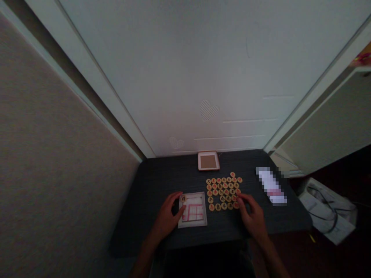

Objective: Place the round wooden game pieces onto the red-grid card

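A small white board with a red grid point(193, 210) lies on a dark table point(162, 181). One round wooden disc point(183, 199) sits at the board's top-left corner. My left hand point(168, 216) rests against the board's left edge, fingers curled near that disc. Several round wooden discs with dark marks point(223, 191) lie in rows to the right of the board. My right hand point(252, 216) reaches to the lower right of the rows, its fingertips touching a disc there.
A square box lid or tray with a brown inside point(208, 161) lies at the table's far edge by the white wall. A blurred white object point(271, 186) lies at the right. A white bag with dark cords point(327, 214) sits on the floor right of the table.
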`<state>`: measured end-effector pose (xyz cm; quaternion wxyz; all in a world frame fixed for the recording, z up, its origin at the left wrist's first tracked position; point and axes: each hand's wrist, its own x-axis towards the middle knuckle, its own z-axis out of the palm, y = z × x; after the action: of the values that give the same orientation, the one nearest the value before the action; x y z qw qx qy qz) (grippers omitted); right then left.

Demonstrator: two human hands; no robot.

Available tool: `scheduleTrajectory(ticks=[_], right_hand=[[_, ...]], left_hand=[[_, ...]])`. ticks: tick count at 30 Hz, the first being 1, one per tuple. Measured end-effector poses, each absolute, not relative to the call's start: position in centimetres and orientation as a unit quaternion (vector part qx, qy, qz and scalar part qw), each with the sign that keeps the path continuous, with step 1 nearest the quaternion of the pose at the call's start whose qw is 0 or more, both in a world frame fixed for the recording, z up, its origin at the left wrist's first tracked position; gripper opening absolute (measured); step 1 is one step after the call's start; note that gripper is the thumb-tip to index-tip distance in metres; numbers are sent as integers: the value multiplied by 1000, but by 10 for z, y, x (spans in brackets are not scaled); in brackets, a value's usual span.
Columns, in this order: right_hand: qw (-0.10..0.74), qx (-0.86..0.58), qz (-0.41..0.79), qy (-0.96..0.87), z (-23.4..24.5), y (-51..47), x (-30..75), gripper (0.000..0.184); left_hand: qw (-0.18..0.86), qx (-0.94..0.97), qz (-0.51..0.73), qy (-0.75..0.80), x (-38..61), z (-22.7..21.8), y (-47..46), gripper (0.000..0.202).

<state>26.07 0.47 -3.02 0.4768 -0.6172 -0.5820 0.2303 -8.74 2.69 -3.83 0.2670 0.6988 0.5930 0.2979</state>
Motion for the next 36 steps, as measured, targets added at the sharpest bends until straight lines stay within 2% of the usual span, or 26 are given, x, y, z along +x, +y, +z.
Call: scheduleTrajectory(ticks=[5, 10, 24, 30, 36], right_hand=[[469, -630, 228, -575, -31, 5, 264, 34], [465, -653, 221, -556, -31, 4, 267, 39], [465, -650, 220, -559, -29, 7, 260, 38], [461, -667, 202, -550, -35, 4, 270, 40], [471, -700, 172, -509, -48, -3, 291, 43]], left_hand=[[266, 693, 298, 600, -89, -43, 24, 44], [258, 692, 301, 603, -84, -44, 28, 38], [235, 692, 297, 614, -79, -49, 36, 28], [225, 707, 293, 603, -79, -37, 42, 32], [201, 763, 293, 540, -57, -14, 82, 28]])
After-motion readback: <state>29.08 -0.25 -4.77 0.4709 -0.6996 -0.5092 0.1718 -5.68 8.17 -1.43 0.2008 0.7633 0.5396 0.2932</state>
